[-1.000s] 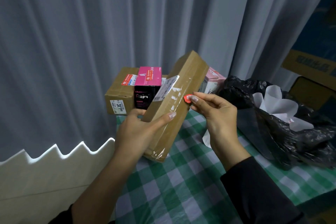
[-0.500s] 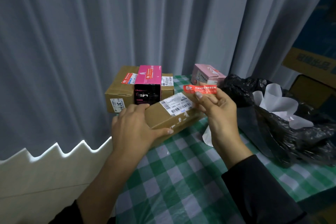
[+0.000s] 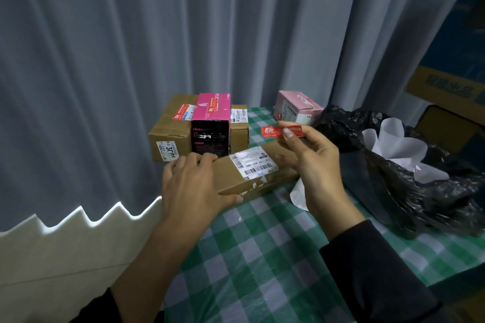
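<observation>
Pinching one red sticker strip (image 3: 273,131) just above the parcel, the right hand (image 3: 312,162) hovers. The left hand (image 3: 194,186) clasps one long cardboard parcel (image 3: 253,165), label up on the checked tablecloth (image 3: 262,257), its long axis running left to right. One black rubbish bag (image 3: 433,199) holds white paper (image 3: 399,149). Behind stand one brown carton (image 3: 168,128), one pink-and-black box (image 3: 210,128) and one pale pink box (image 3: 294,109).

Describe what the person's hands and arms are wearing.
The left hand and right hand are bare: no gloves, rings or watch show. The right sleeve is black and long, ending partway up the forearm. The left sleeve, also dark, shows only at the bottom edge.
</observation>
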